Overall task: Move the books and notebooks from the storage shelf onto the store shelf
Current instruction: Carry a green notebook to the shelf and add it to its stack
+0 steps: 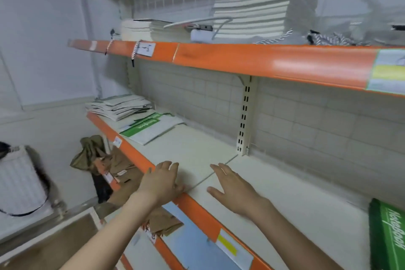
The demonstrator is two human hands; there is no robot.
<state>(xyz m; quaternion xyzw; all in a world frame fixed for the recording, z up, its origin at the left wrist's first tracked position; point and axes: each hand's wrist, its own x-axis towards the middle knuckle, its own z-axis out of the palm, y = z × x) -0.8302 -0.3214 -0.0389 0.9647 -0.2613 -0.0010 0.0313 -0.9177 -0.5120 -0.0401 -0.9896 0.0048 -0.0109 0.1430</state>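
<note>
Left hand [163,178]: I see flat fingers, holding nothing, on the white orange-edged metal shelf [197,147].
Right hand [232,186]: spread, empty, above it.

We see green-and-white notebooks [151,128] lying flat near the left end of the middle shelf [192,147], a fanned grey-white pile of booklets [119,106] behind them at its left edge, and a green notebook stack [389,234] at the right end.

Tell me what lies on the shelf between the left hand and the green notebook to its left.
Head view: only bare shelf board between the left hand and the green notebook.
</note>
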